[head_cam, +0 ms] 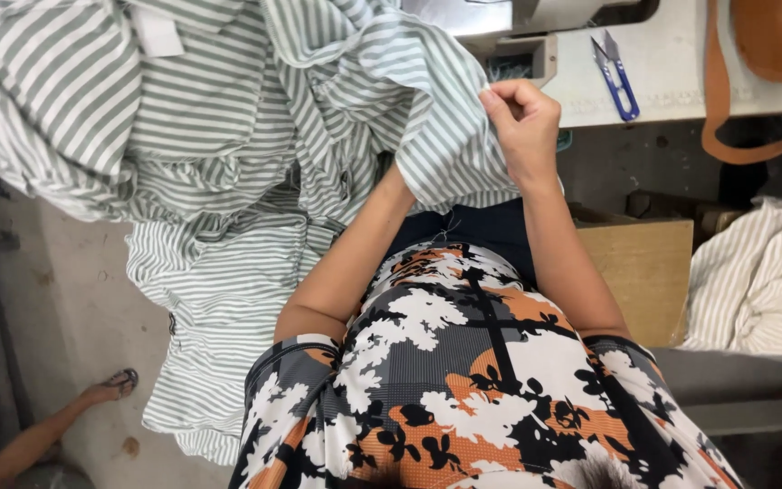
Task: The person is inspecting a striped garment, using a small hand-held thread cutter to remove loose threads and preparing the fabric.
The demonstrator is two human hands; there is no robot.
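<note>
Patterned shirt filled the foreground. Beyond it, the right hand pinched the edge of the striped cloth, which spread leftward across the lap. Its folds hid the left hand, grip unknowable. Snips lay farther right.

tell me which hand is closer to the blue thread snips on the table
Right. The right hand pinches the striped fabric just left of the snips; the left hand is hidden under that fabric, farther away.

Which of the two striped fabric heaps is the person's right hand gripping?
The large green-and-white striped fabric spread across the left and middle; the right hand pinches its edge. The paler striped heap lies untouched at the far right.
</note>
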